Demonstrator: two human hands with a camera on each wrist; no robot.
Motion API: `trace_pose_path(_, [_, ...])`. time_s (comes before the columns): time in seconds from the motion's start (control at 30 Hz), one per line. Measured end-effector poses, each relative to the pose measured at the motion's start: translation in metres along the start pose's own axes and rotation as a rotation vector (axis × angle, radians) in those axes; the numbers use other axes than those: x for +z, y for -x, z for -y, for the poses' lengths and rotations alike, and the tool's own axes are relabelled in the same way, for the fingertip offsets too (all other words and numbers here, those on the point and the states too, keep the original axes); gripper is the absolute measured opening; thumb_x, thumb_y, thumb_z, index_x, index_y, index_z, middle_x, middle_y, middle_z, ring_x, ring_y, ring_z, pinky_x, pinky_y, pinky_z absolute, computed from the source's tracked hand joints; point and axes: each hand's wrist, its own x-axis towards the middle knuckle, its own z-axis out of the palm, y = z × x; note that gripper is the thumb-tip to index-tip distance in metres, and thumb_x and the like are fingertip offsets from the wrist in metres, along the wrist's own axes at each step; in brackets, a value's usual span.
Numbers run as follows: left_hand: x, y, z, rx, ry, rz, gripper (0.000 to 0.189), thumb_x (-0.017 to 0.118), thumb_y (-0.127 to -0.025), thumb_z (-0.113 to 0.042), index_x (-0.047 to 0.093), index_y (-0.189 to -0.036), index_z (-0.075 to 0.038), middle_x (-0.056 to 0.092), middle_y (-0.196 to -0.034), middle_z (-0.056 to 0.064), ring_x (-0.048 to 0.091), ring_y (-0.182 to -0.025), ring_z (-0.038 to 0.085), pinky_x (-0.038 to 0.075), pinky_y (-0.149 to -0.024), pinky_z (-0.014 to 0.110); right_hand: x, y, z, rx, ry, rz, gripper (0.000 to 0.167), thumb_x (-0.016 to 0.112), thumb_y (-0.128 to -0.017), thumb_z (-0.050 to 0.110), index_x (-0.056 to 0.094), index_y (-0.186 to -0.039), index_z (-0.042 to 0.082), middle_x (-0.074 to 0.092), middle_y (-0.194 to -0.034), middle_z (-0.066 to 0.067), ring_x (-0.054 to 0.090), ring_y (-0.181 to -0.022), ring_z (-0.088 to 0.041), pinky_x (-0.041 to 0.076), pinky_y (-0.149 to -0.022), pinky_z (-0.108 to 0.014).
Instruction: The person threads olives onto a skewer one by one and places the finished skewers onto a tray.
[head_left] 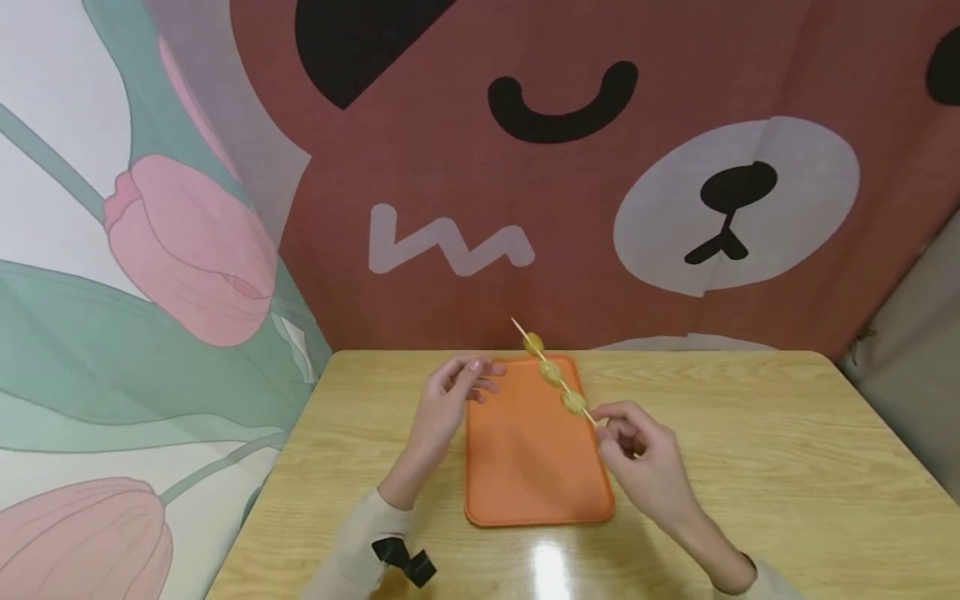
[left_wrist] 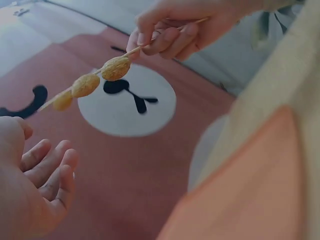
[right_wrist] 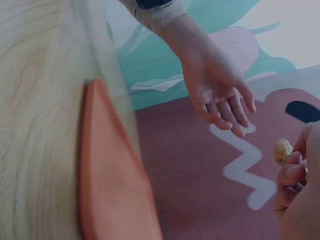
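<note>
My right hand (head_left: 647,454) pinches the lower end of a thin wooden skewer (head_left: 551,372) between thumb and fingers. Three oval, yellow-brown pieces (left_wrist: 85,85) are threaded along it, and its bare pointed tip slants up and away to the left. Below the skewer lies an orange rectangular tray (head_left: 525,475) with rounded corners and a raised rim. My left hand (head_left: 448,404) hovers over the tray's left edge, fingers loosely bent and holding nothing. In the left wrist view the skewer's tip comes close to the left thumb. The right wrist view shows only one piece (right_wrist: 283,150) beside the right fingers.
The tray lies on a light wood-grain table (head_left: 360,467). Behind the table hangs a red-brown cloth (head_left: 450,308) printed with an animal face. A tulip-patterned cloth (head_left: 195,250) hangs at the left. A black strap piece (head_left: 405,560) is on the left sleeve.
</note>
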Motion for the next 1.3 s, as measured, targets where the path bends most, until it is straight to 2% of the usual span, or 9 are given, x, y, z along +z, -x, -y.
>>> trace_pose_path(0.2, [-0.013,0.006,0.019,-0.009,-0.13,0.052,0.031,0.057,-0.106,-0.035,0.07,-0.117,-0.009,0.073,-0.112,0.005,0.069,-0.098,0.027,0.054,-0.088,0.042,0.011,-0.008,-0.035,0.055,0.002,-0.072,0.031,0.062,-0.09,-0.015,0.068,-0.11,0.006,0.057,-0.066,0.0,0.043,-0.05,-0.01,0.039,-0.043,-0.024])
trace_pose_path(0.3, [-0.017,0.01,0.032,-0.002,-0.187,0.066,0.028,0.059,-0.105,-0.032,0.071,-0.119,-0.01,0.073,-0.113,0.002,0.069,-0.1,0.023,0.054,-0.09,0.043,0.022,-0.003,-0.053,0.113,0.039,-0.107,0.029,0.063,-0.088,-0.015,0.069,-0.107,0.006,0.054,-0.064,0.002,0.044,-0.051,-0.01,0.042,-0.047,-0.023])
trace_pose_path(0.47, [-0.023,0.017,0.047,0.0,-0.329,0.082,0.025,0.063,-0.104,-0.029,0.071,-0.124,-0.017,0.072,-0.116,-0.006,0.068,-0.104,0.013,0.054,-0.088,0.037,0.042,0.008,-0.07,0.205,0.133,-0.102,0.023,0.064,-0.084,-0.012,0.069,-0.099,0.004,0.048,-0.059,0.006,0.044,-0.053,-0.01,0.044,-0.052,-0.023])
trace_pose_path(0.6, [-0.027,0.022,0.052,-0.01,-0.428,0.11,0.029,0.064,-0.104,-0.027,0.068,-0.132,-0.02,0.07,-0.123,-0.005,0.063,-0.111,0.009,0.049,-0.096,0.044,0.051,0.014,-0.075,0.309,0.166,-0.082,0.018,0.064,-0.083,-0.01,0.068,-0.098,-0.001,0.045,-0.059,0.005,0.043,-0.054,-0.01,0.04,-0.052,-0.023])
trace_pose_path(0.7, [-0.027,0.028,0.054,-0.012,-0.467,0.137,0.033,0.064,-0.103,-0.022,0.066,-0.135,-0.015,0.069,-0.127,0.0,0.062,-0.115,0.018,0.045,-0.1,0.052,0.053,0.02,-0.077,0.396,0.193,-0.064,0.015,0.065,-0.084,-0.008,0.068,-0.097,-0.002,0.045,-0.061,0.004,0.043,-0.054,-0.009,0.037,-0.05,-0.022])
trace_pose_path(0.83, [-0.027,0.036,0.059,-0.021,-0.468,0.177,0.035,0.065,-0.102,-0.018,0.065,-0.136,-0.009,0.067,-0.13,0.007,0.06,-0.118,0.033,0.044,-0.101,0.056,0.054,0.028,-0.079,0.457,0.248,-0.039,0.013,0.066,-0.085,-0.005,0.068,-0.097,-0.001,0.047,-0.061,0.003,0.043,-0.053,-0.009,0.036,-0.049,-0.023])
trace_pose_path(0.93, [-0.027,0.039,0.063,-0.037,-0.473,0.192,0.035,0.064,-0.103,-0.018,0.064,-0.136,-0.008,0.066,-0.132,0.011,0.059,-0.12,0.035,0.044,-0.102,0.057,0.054,0.031,-0.079,0.482,0.274,-0.026,0.013,0.065,-0.086,-0.004,0.068,-0.099,-0.001,0.049,-0.062,0.002,0.045,-0.054,-0.011,0.038,-0.05,-0.024])
trace_pose_path(1.1, [-0.027,0.038,0.065,-0.047,-0.515,0.186,0.035,0.065,-0.103,-0.019,0.065,-0.136,-0.008,0.065,-0.133,0.008,0.058,-0.123,0.031,0.044,-0.104,0.053,0.053,0.031,-0.079,0.504,0.306,0.013,0.014,0.064,-0.089,-0.002,0.067,-0.103,-0.002,0.054,-0.065,0.002,0.051,-0.058,-0.013,0.043,-0.054,-0.026])
trace_pose_path(1.3, [-0.032,0.037,0.059,-0.028,-0.596,0.147,0.04,0.065,-0.103,-0.029,0.064,-0.138,-0.011,0.062,-0.137,0.005,0.056,-0.126,0.026,0.044,-0.105,0.049,0.045,0.026,-0.066,0.485,0.349,0.165,0.013,0.063,-0.093,0.0,0.067,-0.105,-0.002,0.057,-0.066,0.002,0.054,-0.052,-0.011,0.046,-0.049,-0.026])
